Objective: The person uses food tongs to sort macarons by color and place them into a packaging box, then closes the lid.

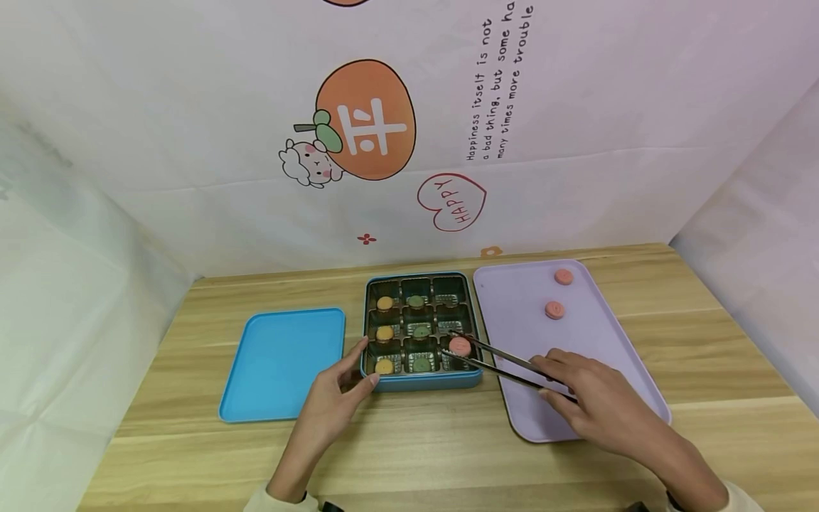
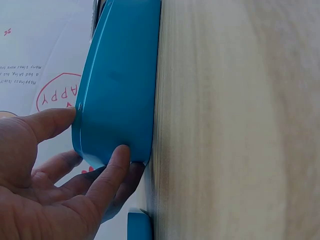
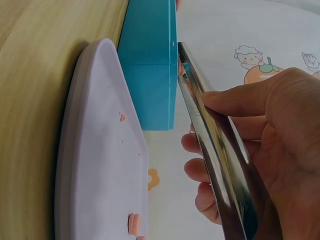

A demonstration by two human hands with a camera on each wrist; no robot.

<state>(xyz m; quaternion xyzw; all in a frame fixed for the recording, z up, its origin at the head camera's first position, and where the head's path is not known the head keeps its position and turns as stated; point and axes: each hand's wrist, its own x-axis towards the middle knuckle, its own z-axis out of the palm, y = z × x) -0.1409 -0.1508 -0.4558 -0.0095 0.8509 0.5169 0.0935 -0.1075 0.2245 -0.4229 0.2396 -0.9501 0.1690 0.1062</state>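
A blue tin box (image 1: 427,384) stands mid-table, its dark insert divided into compartments. Yellow macarons (image 1: 384,333) fill its left column and green macarons (image 1: 421,331) its middle column. My left hand (image 1: 333,391) holds the tin's near left corner, thumb at the front and fingers round the side. In my right hand (image 1: 591,398) is a pair of metal tongs (image 1: 512,368), gripped along its arms. The tong tips hold a pink macaron (image 1: 459,346) at the near right compartment; whether it touches the bottom I cannot tell. In the right wrist view the tin wall hides most of it.
A lilac tray (image 1: 518,306) lies right of the tin, under my right hand. Two pink macarons (image 1: 554,310) sit towards its far end, and crumbs (image 3: 122,118) dot its surface. Left of the tin lies a flat blue lid (image 1: 288,363). A printed cloth (image 1: 256,227) hangs behind the table.
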